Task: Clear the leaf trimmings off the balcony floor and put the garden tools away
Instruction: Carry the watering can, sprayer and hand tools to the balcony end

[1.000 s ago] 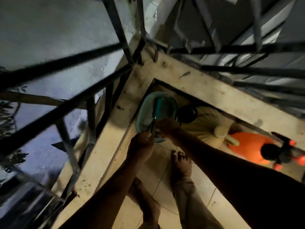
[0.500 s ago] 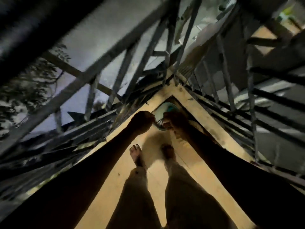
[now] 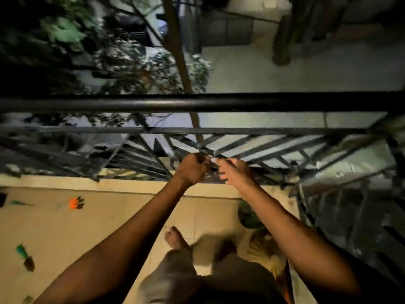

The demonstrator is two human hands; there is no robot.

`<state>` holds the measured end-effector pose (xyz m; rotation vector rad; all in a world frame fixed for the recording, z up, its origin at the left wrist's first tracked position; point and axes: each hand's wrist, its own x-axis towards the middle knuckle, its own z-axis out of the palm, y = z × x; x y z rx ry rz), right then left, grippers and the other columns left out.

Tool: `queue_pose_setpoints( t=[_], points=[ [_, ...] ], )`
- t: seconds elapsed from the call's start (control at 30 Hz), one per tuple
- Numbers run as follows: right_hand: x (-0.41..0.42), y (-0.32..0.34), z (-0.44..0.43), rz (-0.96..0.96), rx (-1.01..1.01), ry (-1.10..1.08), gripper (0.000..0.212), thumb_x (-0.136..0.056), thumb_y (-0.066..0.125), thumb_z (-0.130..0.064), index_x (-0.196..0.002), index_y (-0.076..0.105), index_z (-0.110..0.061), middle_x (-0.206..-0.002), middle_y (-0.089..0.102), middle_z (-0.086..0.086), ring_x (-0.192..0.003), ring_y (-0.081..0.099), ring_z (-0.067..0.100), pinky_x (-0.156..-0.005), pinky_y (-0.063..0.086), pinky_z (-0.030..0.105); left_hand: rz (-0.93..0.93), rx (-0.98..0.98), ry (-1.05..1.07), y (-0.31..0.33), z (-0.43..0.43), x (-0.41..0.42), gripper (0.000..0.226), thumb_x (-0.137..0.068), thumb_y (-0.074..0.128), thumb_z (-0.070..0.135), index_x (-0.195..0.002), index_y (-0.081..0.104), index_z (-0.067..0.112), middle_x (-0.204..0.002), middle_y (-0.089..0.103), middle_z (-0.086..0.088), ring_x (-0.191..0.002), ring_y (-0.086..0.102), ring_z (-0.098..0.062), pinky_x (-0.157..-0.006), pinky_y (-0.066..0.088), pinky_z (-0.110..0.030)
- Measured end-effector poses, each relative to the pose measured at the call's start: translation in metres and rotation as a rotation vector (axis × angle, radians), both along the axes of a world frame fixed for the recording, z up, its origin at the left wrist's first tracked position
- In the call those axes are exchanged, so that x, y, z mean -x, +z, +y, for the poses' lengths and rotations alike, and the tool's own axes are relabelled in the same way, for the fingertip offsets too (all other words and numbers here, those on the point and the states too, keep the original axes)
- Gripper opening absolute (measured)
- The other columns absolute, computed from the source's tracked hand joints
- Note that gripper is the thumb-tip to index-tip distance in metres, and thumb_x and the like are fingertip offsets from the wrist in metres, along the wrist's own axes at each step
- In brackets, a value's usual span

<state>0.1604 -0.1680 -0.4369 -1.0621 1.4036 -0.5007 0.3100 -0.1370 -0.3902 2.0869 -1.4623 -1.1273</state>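
Railing (image 3: 219,103): black bars; both hands reach its lower bars.
Left hand (image 3: 192,170): curled; what it grips, cannot tell.
Right hand (image 3: 235,172): fingers loosely spread, blurred, beside left.
Trowel (image 3: 25,257): on floor (image 3: 87,227), far left.

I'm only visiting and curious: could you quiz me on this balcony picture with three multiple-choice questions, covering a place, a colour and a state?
1. Where are the left hand and right hand?
A) up at the railing
B) on the knees
C) in pockets

2. What colour is the glove-like item on the floor?
A) white
B) orange and black
C) pink

3. The visible foot is:
A) booted
B) in a sandal
C) bare

Answers: 1 A, both arms stretch up to the bars. 2 B, it has an orange body with dark tips. 3 C, the toes show.
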Motion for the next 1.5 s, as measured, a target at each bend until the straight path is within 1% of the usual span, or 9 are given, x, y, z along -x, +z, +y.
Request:
queue_pose_setpoints(
  t=[0.13,0.27,0.4,0.5,0.67,0.8,0.93,1.3,1.5],
  points=[
    [-0.081,0.032,0.013,0.027,0.065,0.190,0.053,-0.067,0.067,-0.064,-0.082,0.071,-0.014,-0.065,0.066,-0.004,-0.061,0.058,0.018,-0.055,0.040,0.033,0.060,0.056,0.256,0.012,0.047,-0.072,0.034,-0.100,0.055,0.028,-0.087,0.067,-0.001,-0.078,0.068,-0.021,-0.074,0.067,-0.034,-0.071,0.054,-0.048],
    [-0.163,0.054,0.049,0.081,0.151,0.442,0.029,-0.082,0.070,-0.051,-0.078,0.069,-0.022,-0.076,0.074,0.000,-0.073,0.070,0.022,-0.063,0.053,0.035,0.110,0.083,0.473,0.017,0.114,-0.139,0.038,-0.092,0.053,0.036,-0.091,0.072,0.003,-0.084,0.073,-0.019,-0.074,0.068,-0.033,-0.068,0.056,-0.043],
    [-0.243,0.056,0.094,0.050,0.150,0.614,0.032,-0.074,0.071,-0.052,-0.079,0.069,-0.021,-0.065,0.070,-0.004,-0.061,0.062,0.016,-0.058,0.047,0.034,0.191,0.109,0.703,0.015,0.183,-0.200,0.026,-0.099,0.057,0.033,-0.092,0.075,0.014,-0.079,0.072,-0.009,-0.067,0.064,-0.019,-0.064,0.048,-0.031],
    [-0.314,0.065,0.145,0.054,0.164,0.742,0.040,-0.066,0.069,-0.058,-0.084,0.070,-0.022,-0.074,0.074,-0.002,-0.069,0.068,0.018,-0.062,0.048,0.033,0.206,0.148,0.845,0.018,0.249,-0.255,0.025,-0.101,0.059,0.030,-0.096,0.071,0.009,-0.077,0.067,-0.003,-0.064,0.063,-0.016,-0.059,0.046,-0.030],
    [-0.425,0.080,0.232,0.038,0.221,0.927,0.025,-0.084,0.069,-0.039,-0.087,0.073,-0.015,-0.079,0.075,0.001,-0.076,0.071,0.023,-0.066,0.050,0.033,0.179,0.211,1.031,0.031,0.352,-0.336,0.019,-0.099,0.059,0.021,-0.090,0.070,0.009,-0.074,0.063,-0.001,-0.055,0.059,-0.006,-0.057,0.042,-0.024],
    [-0.492,0.093,0.298,-0.022,0.239,1.028,0.020,-0.088,0.070,-0.039,-0.086,0.071,-0.019,-0.084,0.076,0.000,-0.079,0.073,0.021,-0.068,0.053,0.034,0.168,0.252,1.196,0.043,0.425,-0.385,0.022,-0.100,0.060,0.023,-0.098,0.071,0.003,-0.082,0.067,-0.003,-0.057,0.060,-0.008,-0.055,0.043,-0.022],
    [-0.540,0.097,0.347,-0.051,0.225,1.154,0.019,-0.091,0.068,-0.038,-0.094,0.072,-0.019,-0.090,0.076,-0.001,-0.082,0.074,0.018,-0.071,0.056,0.035,0.180,0.279,1.341,0.046,0.479,-0.422,0.018,-0.101,0.061,0.027,-0.100,0.073,0.015,-0.092,0.073,-0.002,-0.064,0.065,-0.009,-0.056,0.047,-0.022],
    [-0.696,0.080,0.380,-0.113,0.117,1.393,0.013,-0.092,0.066,-0.027,-0.103,0.072,-0.023,-0.095,0.076,-0.002,-0.090,0.074,0.018,-0.077,0.057,0.034,0.199,0.227,1.530,0.025,0.507,-0.531,0.018,-0.102,0.059,0.029,-0.100,0.072,0.018,-0.104,0.074,-0.004,-0.086,0.072,-0.018,-0.068,0.054,-0.032],
    [-0.811,0.084,0.373,-0.110,0.119,1.523,0.012,-0.091,0.065,-0.024,-0.101,0.072,-0.024,-0.096,0.076,0.003,-0.085,0.071,0.016,-0.074,0.056,0.031,0.174,0.252,1.642,0.022,0.495,-0.630,0.019,-0.101,0.060,0.031,-0.099,0.074,0.019,-0.099,0.076,-0.005,-0.076,0.070,-0.013,-0.067,0.053,-0.030]
  ],
)
